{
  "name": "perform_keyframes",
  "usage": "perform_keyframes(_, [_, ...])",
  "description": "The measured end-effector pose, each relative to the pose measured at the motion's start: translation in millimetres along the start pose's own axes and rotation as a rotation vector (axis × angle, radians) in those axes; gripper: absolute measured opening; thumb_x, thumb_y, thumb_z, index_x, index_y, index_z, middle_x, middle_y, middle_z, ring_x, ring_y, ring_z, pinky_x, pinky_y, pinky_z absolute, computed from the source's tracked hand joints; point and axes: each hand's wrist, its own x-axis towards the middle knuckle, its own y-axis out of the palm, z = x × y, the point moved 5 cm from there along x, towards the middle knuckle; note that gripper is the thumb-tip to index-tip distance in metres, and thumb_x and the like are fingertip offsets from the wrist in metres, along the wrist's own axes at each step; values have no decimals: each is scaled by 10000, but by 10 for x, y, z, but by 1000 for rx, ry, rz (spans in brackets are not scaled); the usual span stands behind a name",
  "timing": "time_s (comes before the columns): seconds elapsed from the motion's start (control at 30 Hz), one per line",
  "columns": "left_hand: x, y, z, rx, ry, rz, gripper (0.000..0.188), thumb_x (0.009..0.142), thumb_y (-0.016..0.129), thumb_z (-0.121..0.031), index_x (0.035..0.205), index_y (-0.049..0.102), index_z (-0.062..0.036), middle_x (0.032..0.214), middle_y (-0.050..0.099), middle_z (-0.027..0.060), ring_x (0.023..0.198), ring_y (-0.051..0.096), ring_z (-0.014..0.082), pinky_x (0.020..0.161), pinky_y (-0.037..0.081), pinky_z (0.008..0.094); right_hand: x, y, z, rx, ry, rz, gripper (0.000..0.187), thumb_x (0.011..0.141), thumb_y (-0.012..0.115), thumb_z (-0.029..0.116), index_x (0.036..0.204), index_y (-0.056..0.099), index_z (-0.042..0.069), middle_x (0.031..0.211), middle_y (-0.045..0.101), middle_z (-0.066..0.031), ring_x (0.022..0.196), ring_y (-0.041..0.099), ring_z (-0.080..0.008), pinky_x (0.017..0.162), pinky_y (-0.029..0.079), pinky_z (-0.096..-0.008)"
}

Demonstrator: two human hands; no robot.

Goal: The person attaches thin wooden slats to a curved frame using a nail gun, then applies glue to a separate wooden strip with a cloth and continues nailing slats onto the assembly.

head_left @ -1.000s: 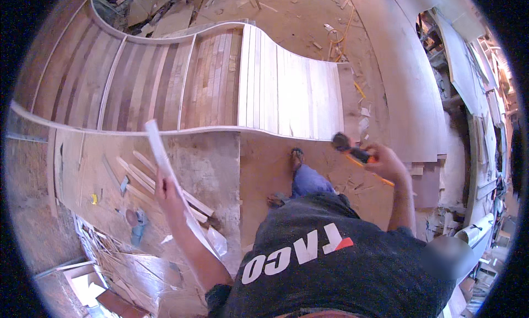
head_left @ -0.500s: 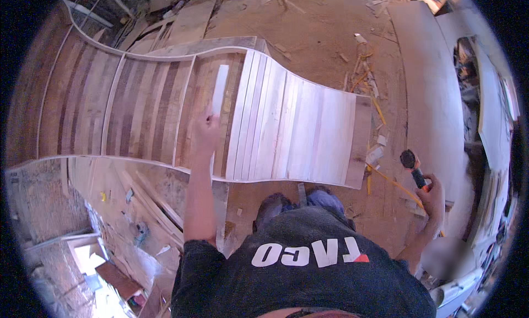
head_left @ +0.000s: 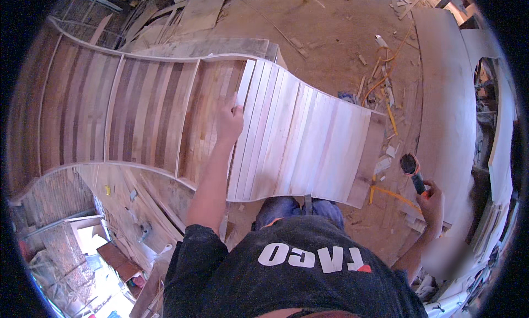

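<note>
My left hand (head_left: 230, 121) is closed around a pale wooden strip (head_left: 246, 82) and holds it over a long curved wooden frame (head_left: 187, 118). The strip lies along the left edge of the pale slats (head_left: 297, 128), which cover the right part of the frame. Its lower part is hidden behind my hand and forearm. Out to the right, my right hand (head_left: 432, 201) grips the handle of an orange-and-black handheld power tool (head_left: 413, 172), apart from the frame. The exact kind of tool cannot be made out.
Thin ribs (head_left: 113, 109) divide the uncovered left part of the frame over striped brown boards. A long pale board (head_left: 443, 98) stretches along the right. Between it and the frame lie wood scraps (head_left: 383, 164) and an orange-yellow cord (head_left: 392, 192). More timber pieces (head_left: 157, 199) lie at the lower left.
My left hand has moved right with the strip, bringing it from over the brown boards to the edge of the pale slats. The right hand still holds the tool in nearly the same place.
</note>
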Motion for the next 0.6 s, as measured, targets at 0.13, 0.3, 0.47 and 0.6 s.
perform_keyframes(0.13, [123,84,-122,-144,-203,130,500,952,597,-124,1431,567,13,1123,708,254,948,679,288,913,523,379,43,82,75,16,-3,-23,466,711,750,103,1169,703,33,733,618,-74,664,587,-170,639,492,-342])
perform_keyframes(0.3, [86,93,-149,-169,-238,180,519,948,566,-122,1446,545,19,1187,689,287,1034,690,324,942,527,399,202,250,179,90,39,21,435,739,743,53,1172,704,55,690,597,-38,631,551,-136,593,462,-332])
perform_keyframes(0.47, [203,149,-60,-114,-175,161,536,947,553,-148,1457,531,14,1254,657,314,1171,657,385,994,514,425,396,384,312,87,16,39,429,758,749,52,1183,704,70,669,578,-18,620,545,-122,579,454,-328])
perform_keyframes(0.6, [444,210,-292,-109,-226,190,521,944,605,-197,1408,570,40,1253,658,319,1185,656,402,996,519,429,519,412,394,74,-59,12,450,765,769,46,1208,695,74,668,573,-16,619,555,-119,584,460,-327])
